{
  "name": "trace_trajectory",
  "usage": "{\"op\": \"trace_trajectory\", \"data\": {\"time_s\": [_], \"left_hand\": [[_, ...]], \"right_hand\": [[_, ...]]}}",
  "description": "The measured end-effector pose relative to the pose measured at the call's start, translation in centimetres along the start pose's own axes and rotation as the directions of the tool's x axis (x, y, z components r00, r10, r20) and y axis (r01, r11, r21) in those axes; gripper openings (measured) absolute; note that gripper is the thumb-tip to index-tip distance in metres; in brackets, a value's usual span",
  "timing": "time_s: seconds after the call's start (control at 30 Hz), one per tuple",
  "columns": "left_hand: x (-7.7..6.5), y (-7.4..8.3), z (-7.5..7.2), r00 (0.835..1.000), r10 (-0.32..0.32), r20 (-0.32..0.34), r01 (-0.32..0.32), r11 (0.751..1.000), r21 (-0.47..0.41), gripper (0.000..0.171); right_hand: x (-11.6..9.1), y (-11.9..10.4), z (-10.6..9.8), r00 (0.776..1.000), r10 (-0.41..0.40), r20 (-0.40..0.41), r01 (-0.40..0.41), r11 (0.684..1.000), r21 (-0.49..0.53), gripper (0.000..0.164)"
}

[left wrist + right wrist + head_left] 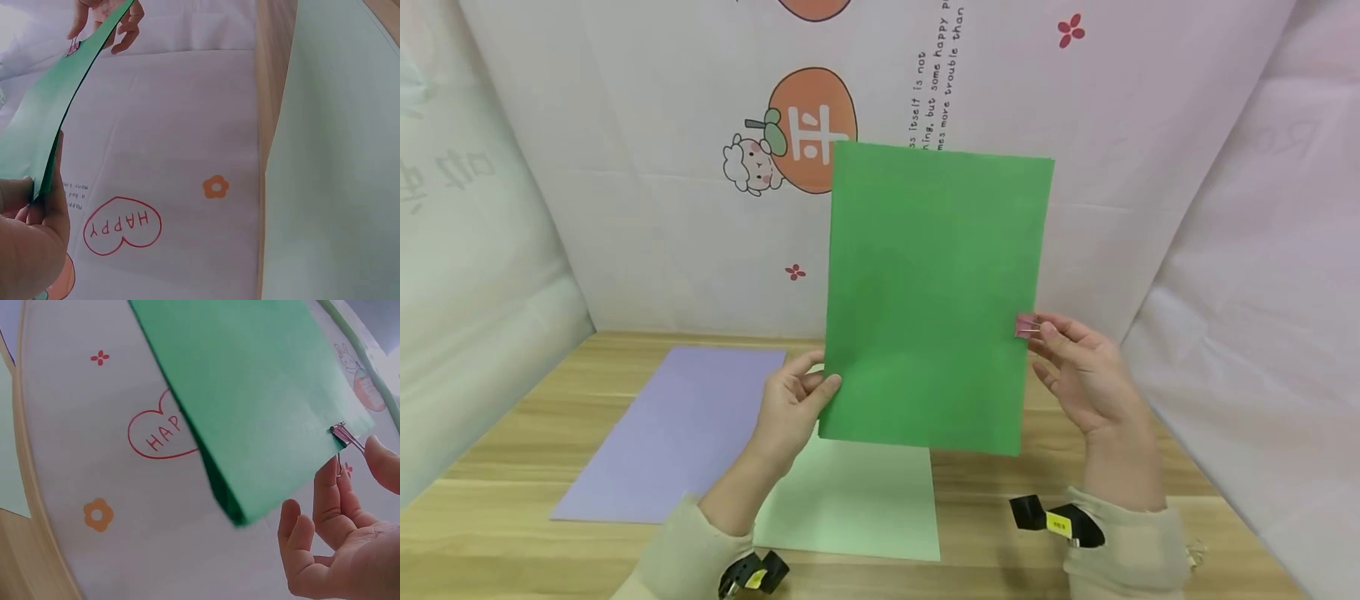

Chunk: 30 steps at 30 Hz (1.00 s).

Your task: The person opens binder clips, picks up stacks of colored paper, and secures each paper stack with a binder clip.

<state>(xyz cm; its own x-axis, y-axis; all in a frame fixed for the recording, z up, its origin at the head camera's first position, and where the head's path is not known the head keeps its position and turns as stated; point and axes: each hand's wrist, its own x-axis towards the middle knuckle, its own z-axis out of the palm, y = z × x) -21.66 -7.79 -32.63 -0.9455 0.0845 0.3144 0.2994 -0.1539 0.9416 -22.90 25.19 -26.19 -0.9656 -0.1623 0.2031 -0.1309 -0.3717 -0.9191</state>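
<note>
A stack of green paper point(932, 300) is held upright above the table, its layers slightly parted along the lower edge in the right wrist view. My left hand point(788, 410) pinches its lower left edge between thumb and fingers. On the right edge, a little below mid-height, sits a pink binder clip point(1024, 326) that bites over the paper. The thumb and fingers of my right hand point(1090, 375) pinch the clip's wire handles, one on each face, as the right wrist view shows for the clip point(339, 434).
A lilac sheet point(677, 433) lies at the left of the wooden table point(497, 467). Pale green paper point(857, 500) lies below the held stack, partly covered by it. Small metallic items point(1196, 552) are by the right sleeve. Printed white cloth point(647, 208) hangs behind and at both sides.
</note>
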Motion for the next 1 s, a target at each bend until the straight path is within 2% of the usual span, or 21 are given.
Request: {"op": "trace_trajectory", "data": {"time_s": [0.17, 0.3, 0.47, 0.7, 1.0], "left_hand": [[0.0, -0.2, 0.1, 0.996, 0.003, 0.093, -0.007, 0.999, 0.048, 0.032], [0.1, -0.2, 0.1, 0.993, 0.002, 0.119, -0.011, 0.997, 0.076, 0.031], [0.4, -0.5, 0.5, 0.989, -0.029, 0.142, 0.014, 0.995, 0.102, 0.029], [1.2, -1.2, 2.0, 0.981, -0.066, 0.185, 0.039, 0.988, 0.146, 0.029], [2.2, -2.5, 4.1, 0.952, -0.081, 0.295, 0.046, 0.992, 0.121, 0.033]], "right_hand": [[-0.3, -0.3, -0.6, 0.998, -0.068, 0.002, 0.068, 0.998, 0.008, 0.022], [-0.3, -0.5, -1.0, 0.995, -0.089, 0.037, 0.087, 0.995, 0.052, 0.023], [-0.6, -0.7, -1.6, 0.991, -0.113, 0.065, 0.106, 0.989, 0.102, 0.026], [-1.2, -1.0, -3.5, 0.99, -0.132, 0.057, 0.124, 0.984, 0.127, 0.029], [-1.7, -1.3, -5.5, 0.994, -0.107, -0.003, 0.106, 0.981, 0.162, 0.03]]}}
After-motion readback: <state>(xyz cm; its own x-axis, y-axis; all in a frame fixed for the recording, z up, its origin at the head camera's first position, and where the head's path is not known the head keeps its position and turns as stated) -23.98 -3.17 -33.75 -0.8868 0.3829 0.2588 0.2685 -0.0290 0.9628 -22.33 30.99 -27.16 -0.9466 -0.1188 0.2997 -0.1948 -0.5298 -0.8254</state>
